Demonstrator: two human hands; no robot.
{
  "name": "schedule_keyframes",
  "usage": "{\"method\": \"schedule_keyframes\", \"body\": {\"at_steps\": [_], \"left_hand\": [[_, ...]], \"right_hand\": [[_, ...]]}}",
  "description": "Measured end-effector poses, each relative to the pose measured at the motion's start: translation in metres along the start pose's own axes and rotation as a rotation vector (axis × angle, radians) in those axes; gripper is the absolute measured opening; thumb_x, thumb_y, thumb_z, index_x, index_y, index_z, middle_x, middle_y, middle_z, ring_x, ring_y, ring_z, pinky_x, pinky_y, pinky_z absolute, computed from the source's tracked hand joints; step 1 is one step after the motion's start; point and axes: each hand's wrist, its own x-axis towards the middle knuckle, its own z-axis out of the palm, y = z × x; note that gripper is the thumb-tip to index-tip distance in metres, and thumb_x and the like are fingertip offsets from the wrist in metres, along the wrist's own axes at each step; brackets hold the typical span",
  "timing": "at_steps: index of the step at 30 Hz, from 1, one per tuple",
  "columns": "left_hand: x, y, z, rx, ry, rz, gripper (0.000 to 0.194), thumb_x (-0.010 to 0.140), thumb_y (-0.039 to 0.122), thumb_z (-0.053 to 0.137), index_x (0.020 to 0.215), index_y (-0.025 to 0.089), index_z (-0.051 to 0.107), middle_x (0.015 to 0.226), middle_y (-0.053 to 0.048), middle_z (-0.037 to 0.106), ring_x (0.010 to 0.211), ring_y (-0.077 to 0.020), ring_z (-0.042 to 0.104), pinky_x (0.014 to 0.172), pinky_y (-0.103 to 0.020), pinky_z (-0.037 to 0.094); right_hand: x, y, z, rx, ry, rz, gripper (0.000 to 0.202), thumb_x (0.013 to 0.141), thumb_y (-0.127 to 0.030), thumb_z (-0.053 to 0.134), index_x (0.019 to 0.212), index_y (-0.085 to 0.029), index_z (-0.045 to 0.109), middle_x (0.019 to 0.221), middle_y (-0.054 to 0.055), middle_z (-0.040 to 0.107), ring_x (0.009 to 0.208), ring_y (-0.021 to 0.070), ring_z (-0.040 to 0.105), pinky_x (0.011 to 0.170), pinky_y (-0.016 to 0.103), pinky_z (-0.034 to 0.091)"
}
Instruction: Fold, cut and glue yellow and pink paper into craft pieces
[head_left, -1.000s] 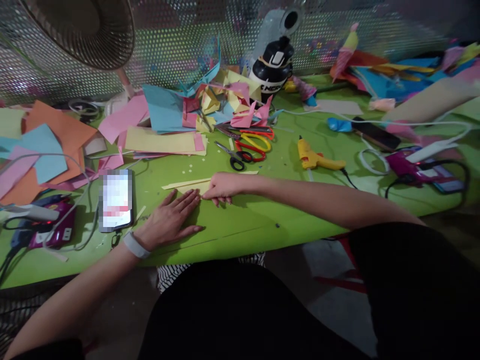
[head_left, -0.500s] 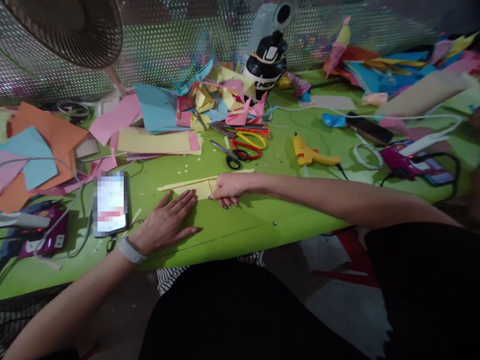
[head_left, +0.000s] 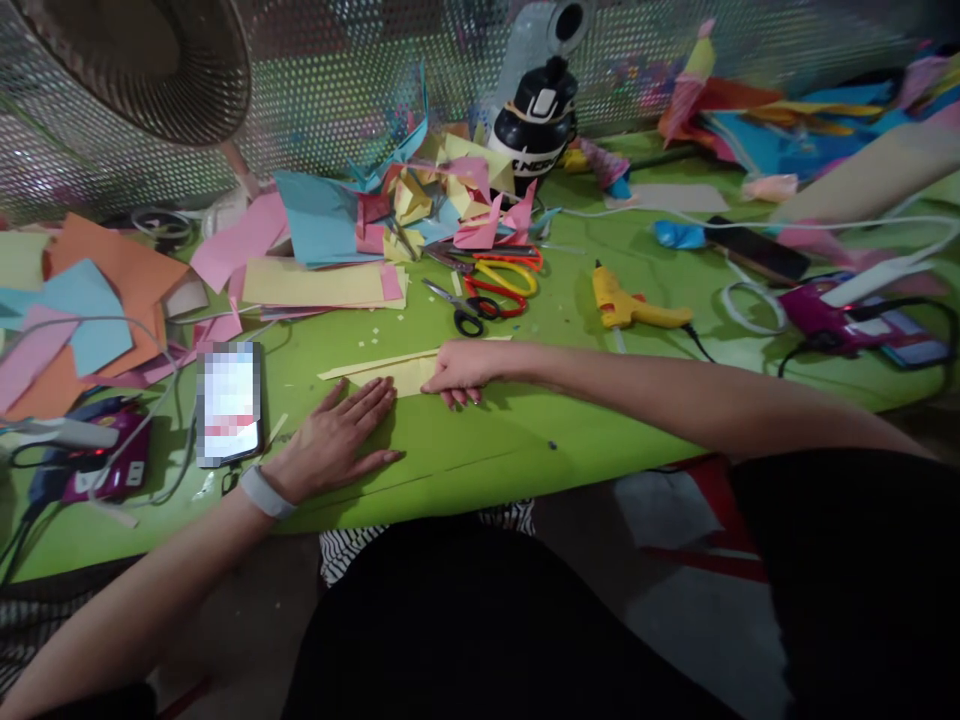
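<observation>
A strip of pale yellow paper (head_left: pixel 409 378) lies on the green tabletop in front of me, with a long, narrow folded band along its far edge. My left hand (head_left: pixel 341 435) rests flat, palm down, its fingertips on the near left part of the paper. From the right, my right hand (head_left: pixel 457 372) presses on the same paper with curled fingers, thumb side against it. Its palm side is hidden. Just beyond the paper are black-handled scissors (head_left: pixel 469 318) and scissors with red and yellow handles (head_left: pixel 499 285).
A phone (head_left: pixel 229 405) lies left of my left hand, near a purple power strip (head_left: pixel 112 465). A yellow glue gun (head_left: pixel 637 308) is beyond my right forearm. Coloured paper sheets (head_left: pixel 315 220), a black-and-white bottle (head_left: pixel 529 130) and a fan (head_left: pixel 150 60) stand behind.
The view has shifted slightly, so most things sit a little further right in the picture. Both hands keep nearly the same places on the yellow paper.
</observation>
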Motion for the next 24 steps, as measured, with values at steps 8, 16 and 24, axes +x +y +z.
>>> {"method": "schedule_keyframes", "body": {"at_steps": [8,16,24], "left_hand": [[0.034,-0.007,-0.049,-0.274,0.077,-0.325,0.058,0.096,0.063,0.038,0.092,0.016,0.072,0.097,-0.013,0.076,0.087,-0.0238,0.071,0.079,-0.038,0.055],[0.078,-0.016,-0.027,-0.959,-0.453,-0.579,0.054,0.082,0.066,0.059,0.056,0.018,0.062,0.060,-0.007,0.071,0.050,-0.0159,0.064,0.049,-0.028,0.049],[0.078,-0.019,-0.028,-0.898,-0.502,-0.659,0.055,0.080,0.064,0.063,0.050,0.018,0.059,0.044,-0.004,0.059,0.041,-0.0122,0.052,0.050,-0.027,0.043]], "right_hand": [[0.001,-0.002,0.001,-0.026,-0.014,0.003,0.039,0.093,-0.031,0.057,0.060,-0.012,0.065,0.056,0.003,0.066,0.043,0.0066,0.052,0.050,0.023,0.044],[-0.002,-0.007,0.003,-0.030,-0.012,-0.033,0.038,0.092,-0.021,0.055,0.056,-0.013,0.062,0.050,0.001,0.063,0.038,0.0054,0.049,0.043,0.019,0.042],[0.002,0.000,0.002,-0.012,-0.020,-0.041,0.038,0.090,-0.031,0.060,0.057,-0.012,0.064,0.051,0.002,0.065,0.038,0.0057,0.050,0.046,0.019,0.044]]}}
